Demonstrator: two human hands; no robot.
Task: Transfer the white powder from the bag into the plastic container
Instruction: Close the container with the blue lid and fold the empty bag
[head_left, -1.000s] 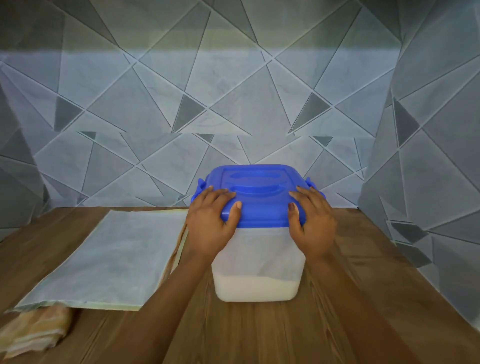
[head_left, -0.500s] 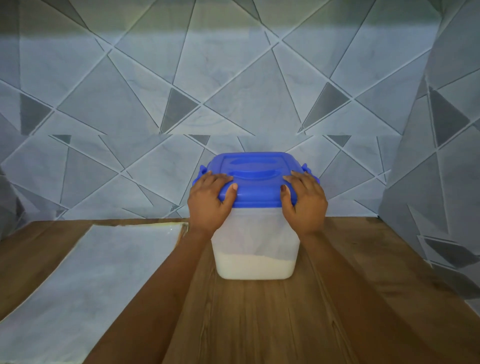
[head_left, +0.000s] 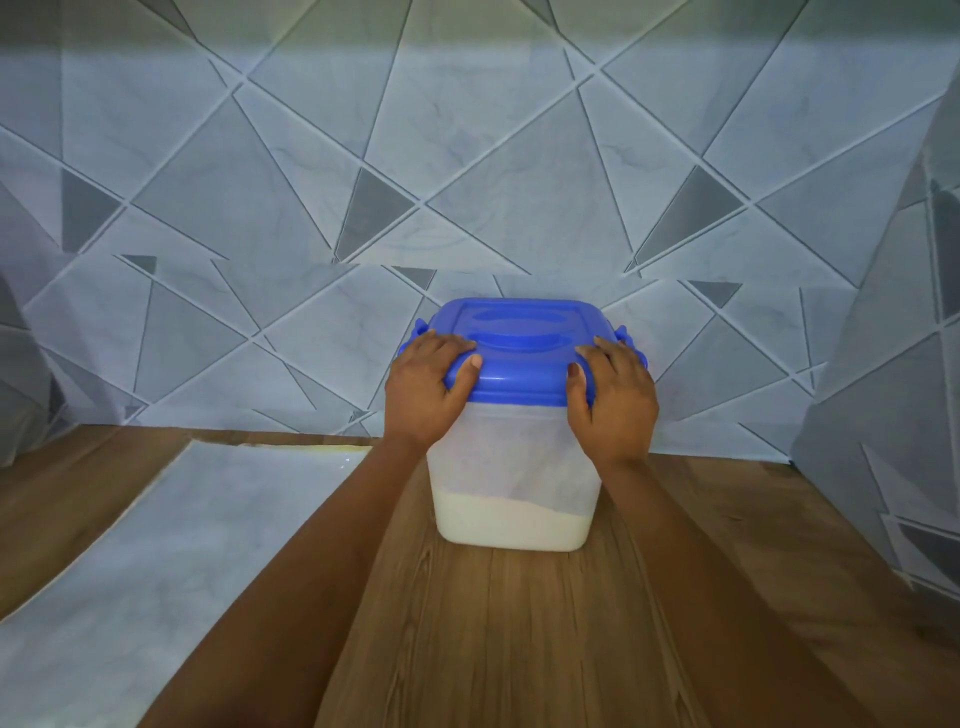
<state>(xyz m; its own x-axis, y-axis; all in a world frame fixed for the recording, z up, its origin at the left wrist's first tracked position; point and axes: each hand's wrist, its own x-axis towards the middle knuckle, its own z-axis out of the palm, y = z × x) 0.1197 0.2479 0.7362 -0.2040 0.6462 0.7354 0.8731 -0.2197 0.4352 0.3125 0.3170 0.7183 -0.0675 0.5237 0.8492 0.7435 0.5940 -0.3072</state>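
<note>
**A:** White-grey and flat on the left of the wooden counter (head_left: 519, 649): is that the bag (head_left: 171, 545)?

**B:** I take it so. It lies limp with no bulge, so I judge it emptied.

**A:** And the hands?

**B:** The left hand (head_left: 426, 395) wraps the near left corner of the blue lid (head_left: 519, 353). Its fingers bend over the top, the thumb lies by the front rim, and the palm is against the wall of the plastic container (head_left: 514, 457). That container stands upright mid-counter, close to the tiled wall and just beside the bag. White powder (head_left: 511, 525) fills only its bottom part. The right hand (head_left: 613, 405) grips the right corner the same way.

**A:** So what is left?

**B:** Little, I think. The pouring looks done and the lid is on. Whether the side clips are latched I cannot tell, so pressing it home and clipping it may be all that remains.
</note>
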